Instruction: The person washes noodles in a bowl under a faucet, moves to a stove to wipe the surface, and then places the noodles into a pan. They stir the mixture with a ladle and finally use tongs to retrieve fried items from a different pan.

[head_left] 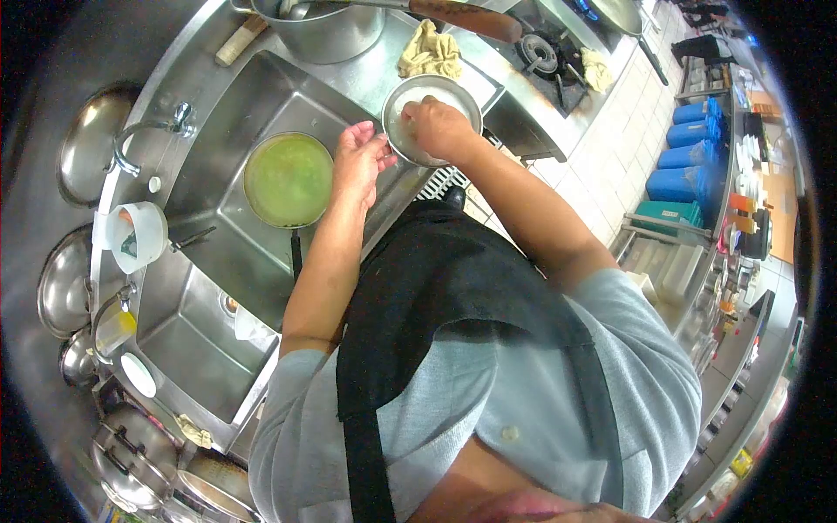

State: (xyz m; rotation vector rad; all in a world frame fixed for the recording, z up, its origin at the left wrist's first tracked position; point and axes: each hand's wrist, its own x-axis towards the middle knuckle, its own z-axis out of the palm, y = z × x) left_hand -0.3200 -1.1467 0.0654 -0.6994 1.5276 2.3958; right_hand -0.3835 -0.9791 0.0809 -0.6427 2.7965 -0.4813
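And here's the right hand (440, 129), down inside the round metal bowl (403, 91), fingers bunched, though whether they pinch anything I cannot tell! The left hand (356, 170), fingers part-curled, is right at the bowl's rim, and whether it grips there I cannot tell; the bowl is at the sink's (218, 166) edge, near a yellowish cloth (430, 52), with green liquid (288, 179) filling a pan (247, 180) in the sink

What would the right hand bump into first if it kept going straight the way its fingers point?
The right hand would likely meet the inner wall of the round metal bowl, or its pale contents if aimed lower; depth is unclear.
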